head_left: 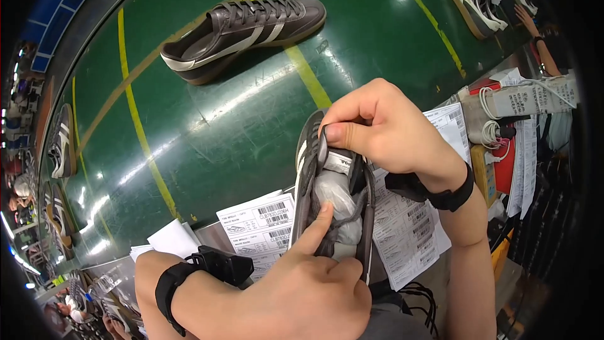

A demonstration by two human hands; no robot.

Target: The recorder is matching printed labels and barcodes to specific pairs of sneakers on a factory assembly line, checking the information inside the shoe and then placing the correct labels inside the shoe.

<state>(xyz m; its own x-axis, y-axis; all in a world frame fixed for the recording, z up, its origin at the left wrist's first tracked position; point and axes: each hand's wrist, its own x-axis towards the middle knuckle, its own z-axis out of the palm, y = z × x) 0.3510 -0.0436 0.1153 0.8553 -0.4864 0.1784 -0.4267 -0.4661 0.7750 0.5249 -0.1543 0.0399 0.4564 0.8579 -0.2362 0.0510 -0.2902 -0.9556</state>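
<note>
A dark brown sneaker (303, 179) with pale stripes is tilted toward me at the near table edge. My right hand (384, 129) is closed, pinching the sneaker's tongue (323, 145) between thumb and fingers. A pale label (338, 162) shows beneath the tongue. Crumpled whitish stuffing (335, 192) fills the shoe opening. My left hand (314, 289) lies over the heel end, one digit stretched onto the stuffing and the other fingers curled. Its grip on the heel is partly hidden. A matching sneaker (245, 34) lies farther off on the green table (207, 119).
Printed label sheets (258, 220) lie left of the sneaker, and more sheets (409, 239) lie right. Coiled white cables (491, 132) and a power strip (535, 97) are at the right. Other sneakers (469, 0) stand along the table. Another person's hand (527, 20) shows far right.
</note>
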